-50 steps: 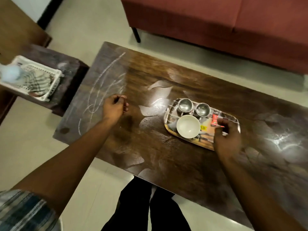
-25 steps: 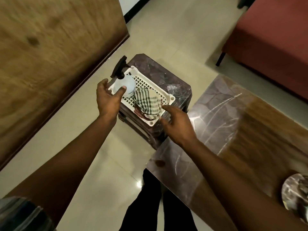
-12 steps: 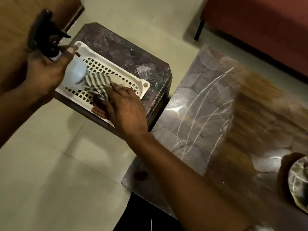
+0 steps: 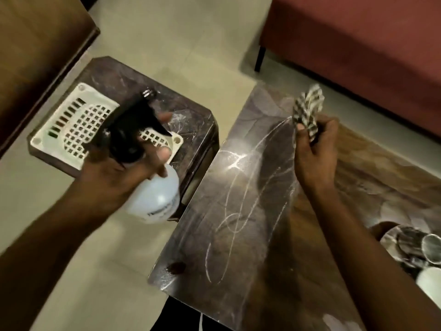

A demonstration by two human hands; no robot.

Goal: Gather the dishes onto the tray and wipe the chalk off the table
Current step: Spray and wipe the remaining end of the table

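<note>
The spray bottle and checked cloth have left the white basket beside the table. The left hand wraps its fingers round the bottle, just off the table's end. The right hand pinches the cloth above the table. The dishes sit on the tray at the table's right. The chalk lines are not wiped yet.

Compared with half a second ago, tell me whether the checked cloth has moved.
Yes. The checked cloth left the white basket and went right; the right hand grips it above the chalk marks on the table.
</note>
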